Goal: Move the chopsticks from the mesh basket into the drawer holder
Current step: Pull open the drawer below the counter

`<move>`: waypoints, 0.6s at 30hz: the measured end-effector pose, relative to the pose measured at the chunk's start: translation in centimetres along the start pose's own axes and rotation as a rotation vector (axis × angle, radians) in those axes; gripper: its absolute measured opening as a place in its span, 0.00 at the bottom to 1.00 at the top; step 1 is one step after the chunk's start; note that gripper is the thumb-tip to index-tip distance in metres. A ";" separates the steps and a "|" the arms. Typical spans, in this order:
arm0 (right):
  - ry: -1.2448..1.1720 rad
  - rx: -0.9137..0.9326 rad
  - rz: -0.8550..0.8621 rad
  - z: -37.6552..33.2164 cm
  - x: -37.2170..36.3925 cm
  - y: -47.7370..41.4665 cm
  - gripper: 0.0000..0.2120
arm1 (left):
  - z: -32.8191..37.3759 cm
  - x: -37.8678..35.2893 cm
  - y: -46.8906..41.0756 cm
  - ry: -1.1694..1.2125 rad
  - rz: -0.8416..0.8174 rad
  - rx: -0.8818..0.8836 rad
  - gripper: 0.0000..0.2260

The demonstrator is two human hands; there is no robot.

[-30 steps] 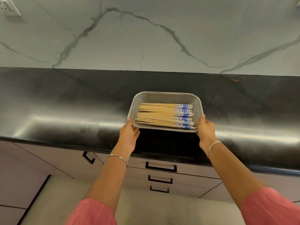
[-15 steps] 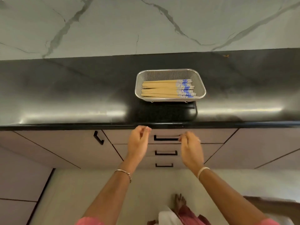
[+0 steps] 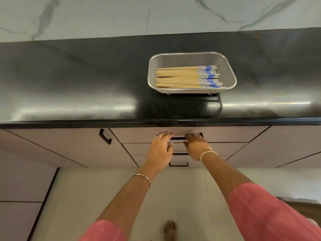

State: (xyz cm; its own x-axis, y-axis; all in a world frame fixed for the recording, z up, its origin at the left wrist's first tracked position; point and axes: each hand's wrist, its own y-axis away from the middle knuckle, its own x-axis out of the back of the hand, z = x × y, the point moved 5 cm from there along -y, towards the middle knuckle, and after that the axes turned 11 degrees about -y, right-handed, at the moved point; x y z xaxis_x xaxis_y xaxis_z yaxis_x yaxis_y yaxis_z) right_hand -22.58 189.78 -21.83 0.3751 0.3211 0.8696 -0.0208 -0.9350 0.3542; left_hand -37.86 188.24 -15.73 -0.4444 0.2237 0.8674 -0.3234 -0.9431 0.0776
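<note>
So in the last half second both hands went from hanging in the air below the counter edge to landing right on the top drawer's handle [image 3: 177, 138], while the mesh basket [image 3: 191, 54] stayed put on the black countertop [image 3: 86, 75], well back from the front edge. The chopsticks [image 3: 182, 77] are all in the basket, lying flat in a side-by-side stack with the blue-patterned ends pointing right. The left hand [image 3: 160, 150] has its fingers pretty much straight, reaching to the left end of the handle with the thumb sticking out to the side, so it isn't grasping anything. The right hand [image 3: 197, 147] has its fingers bent down over the right end of the handle, but it's blurry and I honestly can't tell if they've actually closed round the bar. The top drawer [image 3: 139, 135] looks closed, flush with the fronts beside it. Two more drawer handles [image 3: 178, 165] sit below, partly behind the hands, and a cabinet door handle [image 3: 105, 136] is off to the left. There's a thin bracelet [image 3: 141, 176] on the left wrist, a pale band [image 3: 207, 153] on the right, pink sleeves [image 3: 260, 214], and a bare foot [image 3: 170, 228] on the light floor.
</note>
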 end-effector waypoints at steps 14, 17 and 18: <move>0.017 0.068 0.056 0.4 -1.7 2.6 0.19 | 0.5 0.8 2.0 -0.246 0.215 -0.148 0.21; 0.006 0.072 0.061 0.2 -1.8 3.4 0.19 | 0.5 0.9 2.8 -0.338 0.263 -0.161 0.21; 0.007 0.076 0.063 0.2 -1.8 3.6 0.19 | 0.4 0.8 3.1 -0.361 0.264 -0.163 0.21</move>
State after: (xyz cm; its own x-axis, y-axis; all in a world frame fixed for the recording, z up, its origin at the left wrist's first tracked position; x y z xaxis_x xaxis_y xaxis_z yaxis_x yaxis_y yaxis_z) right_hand -23.20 185.77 -22.16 0.3684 0.2621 0.8920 0.0260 -0.9620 0.2719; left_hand -38.88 185.41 -14.55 -0.2192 -0.1453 0.9648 -0.3784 -0.8988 -0.2213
